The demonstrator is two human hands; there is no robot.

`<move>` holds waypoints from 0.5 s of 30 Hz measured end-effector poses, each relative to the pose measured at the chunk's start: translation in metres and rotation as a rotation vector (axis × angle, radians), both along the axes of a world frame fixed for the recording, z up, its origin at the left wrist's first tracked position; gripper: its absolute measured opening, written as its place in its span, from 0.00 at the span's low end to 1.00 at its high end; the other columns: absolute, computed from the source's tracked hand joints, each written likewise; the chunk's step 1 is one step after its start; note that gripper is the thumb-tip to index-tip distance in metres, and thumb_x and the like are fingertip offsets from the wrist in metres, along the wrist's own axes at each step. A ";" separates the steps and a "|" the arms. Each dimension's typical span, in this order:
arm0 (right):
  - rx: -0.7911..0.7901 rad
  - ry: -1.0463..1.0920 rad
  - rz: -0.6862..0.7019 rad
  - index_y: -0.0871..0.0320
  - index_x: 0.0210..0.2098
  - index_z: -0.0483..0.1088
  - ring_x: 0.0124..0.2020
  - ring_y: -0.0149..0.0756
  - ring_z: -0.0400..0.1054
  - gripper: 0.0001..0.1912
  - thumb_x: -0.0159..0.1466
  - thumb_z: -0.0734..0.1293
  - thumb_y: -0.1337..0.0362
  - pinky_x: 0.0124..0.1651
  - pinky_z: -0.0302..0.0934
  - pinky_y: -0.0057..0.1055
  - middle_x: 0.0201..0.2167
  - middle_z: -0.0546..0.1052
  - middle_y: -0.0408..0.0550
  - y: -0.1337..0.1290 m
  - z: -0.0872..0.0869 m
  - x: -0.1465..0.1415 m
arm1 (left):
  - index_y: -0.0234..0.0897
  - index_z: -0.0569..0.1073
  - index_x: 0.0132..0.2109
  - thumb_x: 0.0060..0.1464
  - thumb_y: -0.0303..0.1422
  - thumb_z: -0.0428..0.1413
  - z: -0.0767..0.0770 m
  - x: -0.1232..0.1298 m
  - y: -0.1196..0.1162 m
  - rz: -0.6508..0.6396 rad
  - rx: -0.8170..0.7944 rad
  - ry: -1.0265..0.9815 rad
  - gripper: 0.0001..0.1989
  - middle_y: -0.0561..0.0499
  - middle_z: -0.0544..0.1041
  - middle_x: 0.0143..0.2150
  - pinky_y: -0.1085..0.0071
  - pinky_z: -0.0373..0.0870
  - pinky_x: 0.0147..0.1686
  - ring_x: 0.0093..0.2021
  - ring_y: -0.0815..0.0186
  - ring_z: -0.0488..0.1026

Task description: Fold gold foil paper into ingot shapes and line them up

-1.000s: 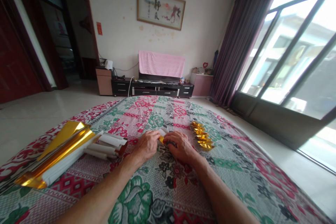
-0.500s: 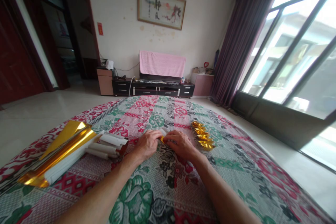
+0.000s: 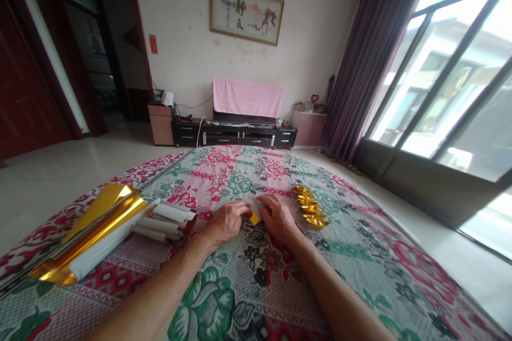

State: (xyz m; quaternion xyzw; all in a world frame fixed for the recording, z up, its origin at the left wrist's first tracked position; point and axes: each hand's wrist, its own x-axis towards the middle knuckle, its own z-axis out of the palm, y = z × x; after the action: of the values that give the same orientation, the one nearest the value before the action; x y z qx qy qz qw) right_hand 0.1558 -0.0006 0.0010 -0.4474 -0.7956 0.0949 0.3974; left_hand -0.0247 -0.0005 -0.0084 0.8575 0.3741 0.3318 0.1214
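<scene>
Between my hands, on the patterned cloth [image 3: 236, 184], is a small piece of gold foil paper [image 3: 255, 218] with its pale side partly showing and a fold in it. My left hand [image 3: 229, 221] pinches its left edge with thumb and fingertips. From the other side my right hand [image 3: 279, 219] closes on the paper, fingers bent over it. Just right of that hand, several folded gold paper ingots [image 3: 310, 206] stand nested in a row. Parts of the paper are hidden under my fingers.
To the left lies a stack of gold foil sheets [image 3: 106, 232], curled at the edges. Beside it are several white paper rolls [image 3: 166, 219]. Beyond the cloth stands a low black cabinet [image 3: 236, 136] with a pink towel [image 3: 248, 97] over a screen.
My right hand has shifted slightly up and right, its fingers less curled. More of the gold and pale paper shows between my hands. The ingots and the stack stay put.
</scene>
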 end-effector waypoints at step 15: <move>-0.218 0.146 -0.335 0.57 0.39 0.72 0.32 0.32 0.70 0.18 0.49 0.61 0.72 0.37 0.64 0.28 0.35 0.76 0.46 0.005 0.001 -0.013 | 0.37 0.72 0.47 0.40 0.17 0.43 0.000 0.000 -0.001 -0.008 -0.018 -0.047 0.27 0.50 0.75 0.46 0.68 0.66 0.51 0.48 0.68 0.70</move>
State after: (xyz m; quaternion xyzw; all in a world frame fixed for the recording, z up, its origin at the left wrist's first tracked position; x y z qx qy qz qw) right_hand 0.1432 0.0046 0.0017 -0.6055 -0.6642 0.1453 0.4137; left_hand -0.0251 -0.0015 -0.0084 0.8497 0.3706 0.3481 0.1393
